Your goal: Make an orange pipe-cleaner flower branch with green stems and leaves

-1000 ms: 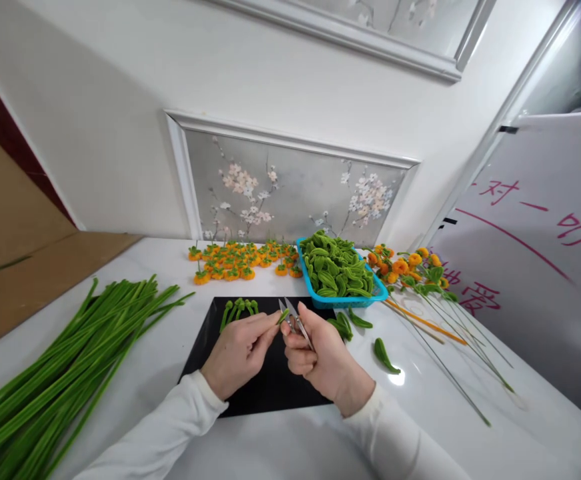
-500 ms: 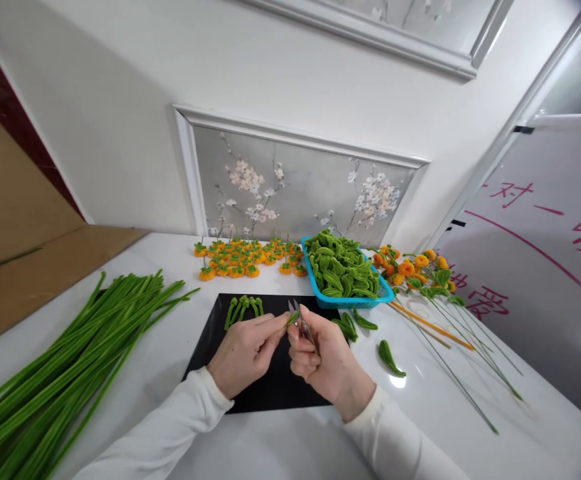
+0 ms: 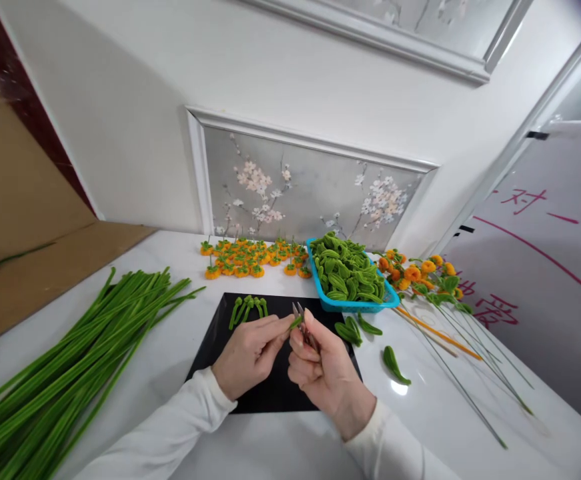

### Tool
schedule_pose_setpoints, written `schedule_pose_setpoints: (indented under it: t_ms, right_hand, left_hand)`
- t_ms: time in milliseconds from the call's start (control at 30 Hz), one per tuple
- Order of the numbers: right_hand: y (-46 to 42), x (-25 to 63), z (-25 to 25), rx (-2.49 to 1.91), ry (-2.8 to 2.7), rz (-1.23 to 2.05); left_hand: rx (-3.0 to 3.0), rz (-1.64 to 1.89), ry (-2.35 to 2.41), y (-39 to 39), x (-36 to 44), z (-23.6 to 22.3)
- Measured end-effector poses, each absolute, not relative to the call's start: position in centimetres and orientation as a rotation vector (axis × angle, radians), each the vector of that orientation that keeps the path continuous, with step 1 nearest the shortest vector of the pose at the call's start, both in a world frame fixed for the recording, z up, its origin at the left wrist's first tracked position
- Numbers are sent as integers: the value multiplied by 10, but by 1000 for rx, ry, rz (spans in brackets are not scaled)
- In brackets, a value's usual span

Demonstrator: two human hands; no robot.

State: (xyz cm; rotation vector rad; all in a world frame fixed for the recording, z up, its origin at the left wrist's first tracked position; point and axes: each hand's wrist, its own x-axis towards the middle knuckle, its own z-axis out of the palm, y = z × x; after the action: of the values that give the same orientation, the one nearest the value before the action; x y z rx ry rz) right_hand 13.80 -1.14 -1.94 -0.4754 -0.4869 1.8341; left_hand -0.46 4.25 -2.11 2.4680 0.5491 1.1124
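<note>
White and glossy, the table (image 3: 290, 447) carries all items; the black mat (image 3: 277, 390) serves as reference for position. A bundle of long, fuzzy green stems (image 3: 85, 353) lies left of the mat. A blue basket (image 3: 363, 307), heaped with green leaf pieces (image 3: 345, 267), stands at the mat's far right corner. Orange flower heads (image 3: 243, 257) with green caps are arrayed beyond its far edge. Both hands are positioned above the mat, near each other. The right hand (image 3: 327, 373) is wrapped around the scissors; the left hand (image 3: 250, 350) pinches the green piece between thumb and fingers. Short green stems (image 3: 249, 309) with knobbed ends lie in a row on the mat's far left area. The scissors (image 3: 301, 327) are metallic, narrow-bladed, tips directed away from the wearer. The green piece (image 3: 295, 323), above the mat, is short, slim and bright green, its visible end at the blades; whether it lies between them cannot be determined.
</note>
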Motion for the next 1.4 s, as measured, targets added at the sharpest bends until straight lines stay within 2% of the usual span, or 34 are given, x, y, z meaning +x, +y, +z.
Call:
schedule_pose_setpoints:
  t_ms: [667, 1400]
  right_hand:
    - [-16, 132, -16, -515, -504, 1702]
    - [-22, 125, -5, -605, -532, 1693]
  left_hand:
    - [2484, 1277, 477, 39, -4, -20]
    - [2746, 1257, 465, 50, -10, -21]
